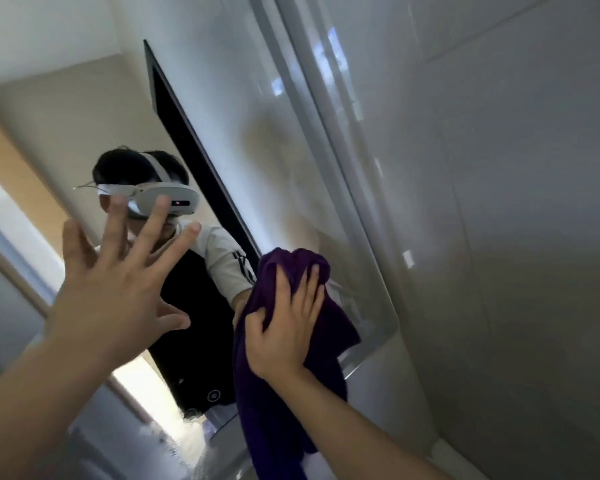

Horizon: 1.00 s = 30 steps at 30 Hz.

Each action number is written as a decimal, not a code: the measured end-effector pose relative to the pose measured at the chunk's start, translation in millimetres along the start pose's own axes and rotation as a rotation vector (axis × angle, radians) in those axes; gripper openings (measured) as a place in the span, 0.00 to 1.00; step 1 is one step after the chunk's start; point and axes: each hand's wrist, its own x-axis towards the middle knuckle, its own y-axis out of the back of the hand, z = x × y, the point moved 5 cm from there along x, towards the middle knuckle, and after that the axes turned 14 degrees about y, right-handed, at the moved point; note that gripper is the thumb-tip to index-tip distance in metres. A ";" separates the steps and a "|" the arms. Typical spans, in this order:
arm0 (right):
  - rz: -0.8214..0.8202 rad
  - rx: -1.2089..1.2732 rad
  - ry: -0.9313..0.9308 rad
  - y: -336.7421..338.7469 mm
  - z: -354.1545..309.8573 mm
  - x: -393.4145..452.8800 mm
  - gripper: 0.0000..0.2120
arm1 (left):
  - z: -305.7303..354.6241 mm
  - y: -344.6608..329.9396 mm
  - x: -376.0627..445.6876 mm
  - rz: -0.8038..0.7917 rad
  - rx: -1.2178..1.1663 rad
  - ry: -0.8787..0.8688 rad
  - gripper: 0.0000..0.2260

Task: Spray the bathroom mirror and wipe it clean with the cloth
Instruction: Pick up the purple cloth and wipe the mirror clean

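The bathroom mirror (284,140) fills the left and middle of the head view, tilted, with a hazy smear near its right edge. A dark purple cloth (291,393) lies bunched against the glass near the mirror's lower right corner, and its tail hangs down. My right hand (284,323) presses the cloth to the mirror, fingers spread and slightly curled into the fabric. My left hand (115,292) is raised in front of the glass to the left, fingers spread wide and holding nothing. No spray bottle is in view.
Grey wall tiles (499,202) run along the right of the mirror's frame edge (371,244). The mirror reflects a person wearing a white headset (167,199), a doorway and a bright floor patch at the lower left.
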 end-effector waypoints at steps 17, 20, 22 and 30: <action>-0.475 -0.245 0.759 -35.5 -77.3 -33.3 0.31 | -92.7 -2.7 -55.6 -0.193 -0.034 0.345 0.56; -0.606 -0.268 0.913 -58.6 -95.8 -77.9 0.27 | -94.6 -1.4 -56.2 -0.152 -0.045 0.331 0.56; -0.780 -0.337 1.123 -67.8 -82.3 -124.7 0.23 | -96.2 -2.8 -61.6 -0.131 -0.045 0.329 0.55; -0.987 -0.380 1.324 -31.4 33.2 -136.0 0.22 | -115.6 -29.7 -113.5 -0.104 -0.021 0.320 0.49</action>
